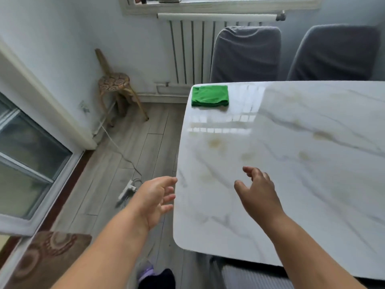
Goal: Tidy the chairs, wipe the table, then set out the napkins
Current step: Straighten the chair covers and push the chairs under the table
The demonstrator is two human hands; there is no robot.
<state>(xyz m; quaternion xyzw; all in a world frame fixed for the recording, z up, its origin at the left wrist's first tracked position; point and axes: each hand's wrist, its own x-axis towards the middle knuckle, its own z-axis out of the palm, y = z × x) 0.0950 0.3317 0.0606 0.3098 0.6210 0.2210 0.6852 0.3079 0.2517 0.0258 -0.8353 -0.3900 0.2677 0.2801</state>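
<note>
A white marble-patterned table (291, 163) fills the right of the view, with several yellowish stains on it. A folded green cloth (210, 95) lies at its far left corner. Two grey chairs (245, 55) (333, 55) stand behind the far edge. A grey chair seat (239, 274) shows under the near edge. My left hand (155, 200) hovers beside the table's left edge with fingers loosely spread and empty. My right hand (257, 191) hovers over the near part of the tabletop, fingers relaxed, holding nothing.
A small wooden stool (116, 88) stands in the corner by the radiator (200, 51). A white power strip (126, 190) and its cable lie on the wooden floor left of the table. A patterned mat (48, 255) lies near the glass door (27, 159).
</note>
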